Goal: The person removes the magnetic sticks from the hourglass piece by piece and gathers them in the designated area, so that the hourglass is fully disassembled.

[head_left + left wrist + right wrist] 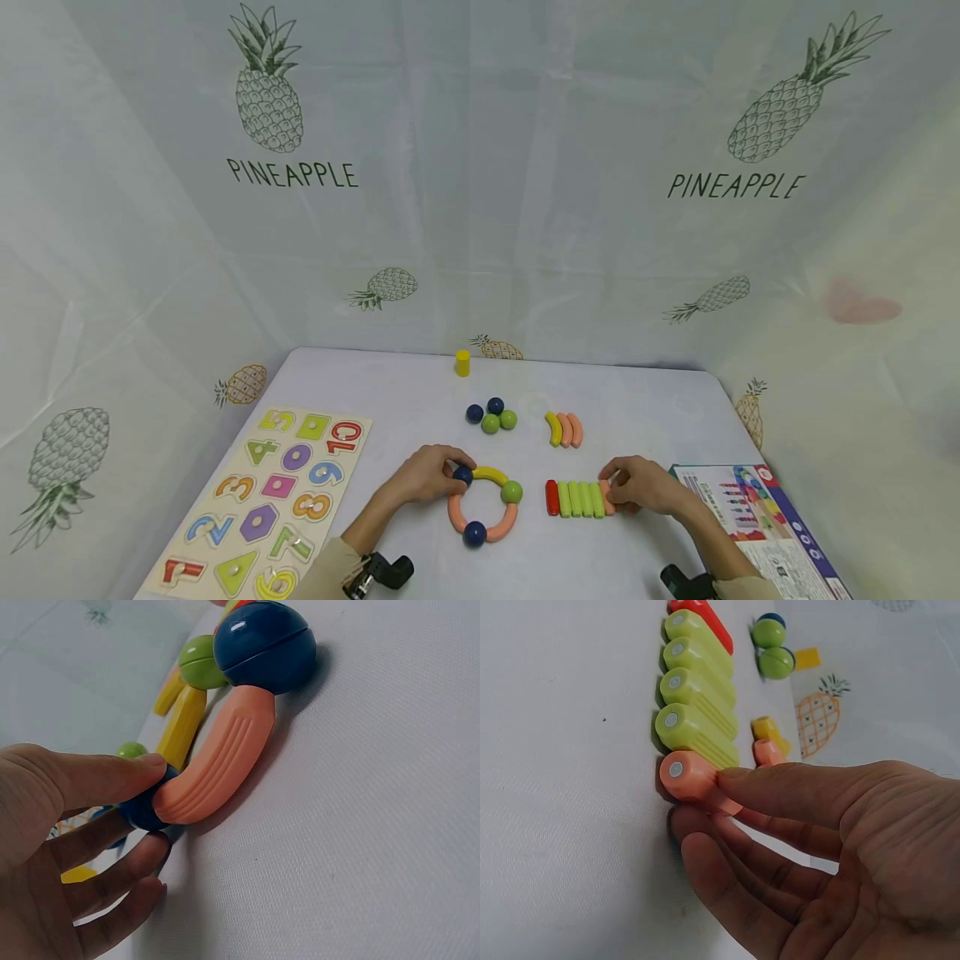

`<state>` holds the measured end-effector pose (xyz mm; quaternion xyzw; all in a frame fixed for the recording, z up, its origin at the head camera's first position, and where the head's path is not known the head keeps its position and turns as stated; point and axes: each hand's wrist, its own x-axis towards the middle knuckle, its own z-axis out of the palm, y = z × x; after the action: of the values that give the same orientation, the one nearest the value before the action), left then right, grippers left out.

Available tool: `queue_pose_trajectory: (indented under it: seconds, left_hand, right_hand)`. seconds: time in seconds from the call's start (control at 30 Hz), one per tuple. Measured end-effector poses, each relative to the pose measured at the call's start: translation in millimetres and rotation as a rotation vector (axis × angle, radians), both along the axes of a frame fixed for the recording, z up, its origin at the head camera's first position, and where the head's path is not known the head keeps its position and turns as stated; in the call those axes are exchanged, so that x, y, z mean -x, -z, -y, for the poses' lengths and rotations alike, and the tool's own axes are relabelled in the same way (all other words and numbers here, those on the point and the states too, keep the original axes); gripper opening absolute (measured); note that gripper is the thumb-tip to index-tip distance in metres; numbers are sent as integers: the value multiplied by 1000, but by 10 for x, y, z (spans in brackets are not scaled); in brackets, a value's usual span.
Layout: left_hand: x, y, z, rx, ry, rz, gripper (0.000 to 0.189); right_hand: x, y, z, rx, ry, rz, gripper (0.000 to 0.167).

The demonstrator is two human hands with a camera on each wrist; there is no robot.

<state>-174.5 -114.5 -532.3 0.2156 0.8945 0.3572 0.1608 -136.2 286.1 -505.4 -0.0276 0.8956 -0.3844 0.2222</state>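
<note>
Pinching left hand (429, 473) (right hand (643, 485) likewise)

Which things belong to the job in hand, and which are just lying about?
Job:
ring of rods and balls
blue ball in left hand
row of rods
pink rod in right hand
probably loose balls, loose curved rods

Apparently lying about:
number board
printed box or booklet
yellow cylinder

Right hand (870, 855) pinches pink stick (696, 781) beside green sticks (694, 691).
</note>
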Motion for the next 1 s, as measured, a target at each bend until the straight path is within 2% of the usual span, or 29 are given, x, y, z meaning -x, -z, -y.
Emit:
queue_pose_trajectory:
  seconds: [0.13, 0.23, 0.37, 0.47, 0.53, 0.6, 0.67, 0.8, 0.87, 1.0]
  left_hand:
    - [-3, 4, 7, -2, -5, -1, 31]
    - [-6, 12, 9, 2, -17, 1, 32]
    - [-9, 18, 14, 7, -32, -6, 32]
    - [-17, 19, 31, 5, -35, -49, 33]
    - [-25, 7, 48, -10, -31, -88, 32]
    - [-37, -16, 67, -32, -19, -110, 29]
    - [-51, -56, 79, -72, 24, -95, 25]
    - [-108, -131, 75, -148, 175, 29, 19]
    - [-143, -131, 60, -153, 238, 85, 18]
    - [-209, -70, 23, -112, 308, 119, 20]
  right_hand:
    - [6, -1, 8, -12, 7, -5, 26]
    - [19, -6, 30, -59, 37, -34, 25]
    - [44, -23, 90, -116, 92, -157, 21]
    - [52, -44, 191, -95, 99, -245, 19]
    - [45, -59, 299, -64, 80, -267, 17]
    - [27, -68, 437, -30, 42, -271, 17]
    - [2, -67, 593, -7, -13, -273, 17]
    - [-56, -8, 906, 30, -188, -297, 16]
    - [-85, 47, 1055, 47, -286, -325, 15]
    - [-140, 156, 1332, 22, -437, -402, 15]
